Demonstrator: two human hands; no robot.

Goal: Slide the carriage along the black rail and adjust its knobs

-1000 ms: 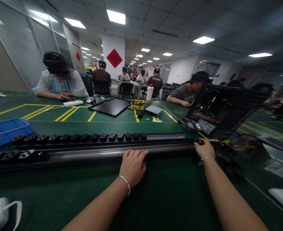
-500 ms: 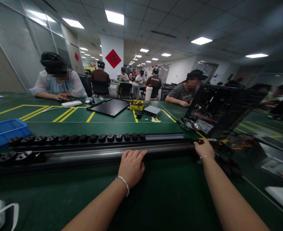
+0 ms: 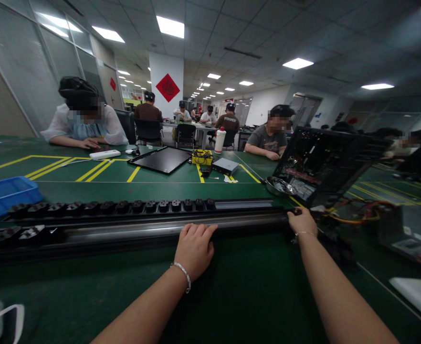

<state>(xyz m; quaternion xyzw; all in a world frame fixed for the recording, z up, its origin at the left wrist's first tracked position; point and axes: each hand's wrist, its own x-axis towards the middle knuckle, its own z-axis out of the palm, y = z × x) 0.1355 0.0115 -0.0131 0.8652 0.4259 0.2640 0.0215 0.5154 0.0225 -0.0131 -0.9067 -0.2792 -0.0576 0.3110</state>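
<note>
In front of me lies a long black power track (image 3: 124, 232) with a metallic inner channel and several black socket modules (image 3: 8, 234) at its left end. My left hand (image 3: 195, 246) lies over its near edge, fingers across the top and thumb against the side, holding it. At the right end my right hand (image 3: 303, 222) is closed, with thumb and index finger pinching a small black piece (image 3: 297, 211) mostly hidden by the fingers. A second track (image 3: 244, 204) runs parallel behind, lined with several black socket modules (image 3: 137, 206).
A blue bin (image 3: 10, 196) stands left. An open computer case (image 3: 325, 165), a metal bowl (image 3: 280, 186) and loose cables (image 3: 361, 212) are on the right. Behind lie a black flat panel (image 3: 163, 160), a yellow box (image 3: 202, 156) and a grey box (image 3: 225, 166). Co-workers sit across the table.
Both hands stay in nearly the same places on the track. The view has shifted slightly, and the co-worker on the right has moved their head a little to the left.
</note>
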